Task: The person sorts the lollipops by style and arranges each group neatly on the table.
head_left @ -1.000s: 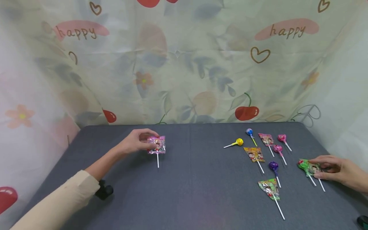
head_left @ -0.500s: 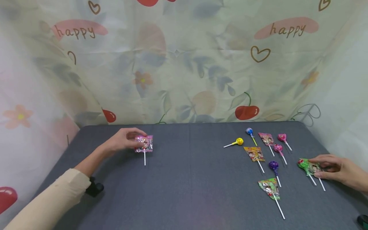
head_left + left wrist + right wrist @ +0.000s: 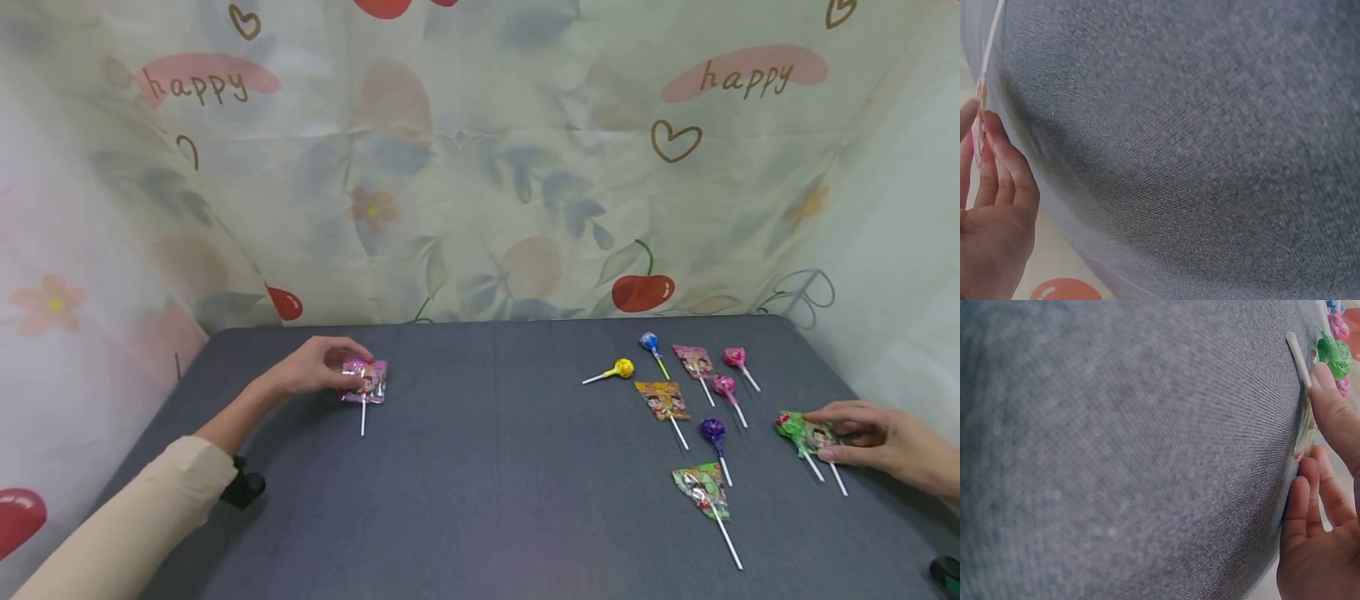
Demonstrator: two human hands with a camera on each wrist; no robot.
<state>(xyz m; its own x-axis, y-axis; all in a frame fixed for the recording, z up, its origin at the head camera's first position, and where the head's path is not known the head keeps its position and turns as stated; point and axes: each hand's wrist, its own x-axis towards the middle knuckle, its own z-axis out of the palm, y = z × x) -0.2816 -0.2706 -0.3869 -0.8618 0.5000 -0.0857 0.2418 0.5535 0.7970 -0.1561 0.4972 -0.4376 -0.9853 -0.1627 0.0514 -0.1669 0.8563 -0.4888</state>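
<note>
My left hand pinches a flat lollipop in a pink wrapper, with its white stick pointing toward me. In the left wrist view that lollipop appears edge-on between thumb and fingers. At the right side, my right hand holds a flat lollipop in a green printed wrapper between thumb and fingers, low at the table. A round lollipop in a bright green wrapper lies right beside it. From the right wrist, the held lollipop's white stick shows past the thumb.
Several lollipops lie loosely grouped right of centre on the dark grey table: yellow, blue, orange flat, purple, green flat and pink ones. A patterned curtain hangs behind.
My left hand has moved left across the table with the pink-wrapped lollipop, slowing in the last half second. My right hand and the grouped lollipops have stayed in place.
</note>
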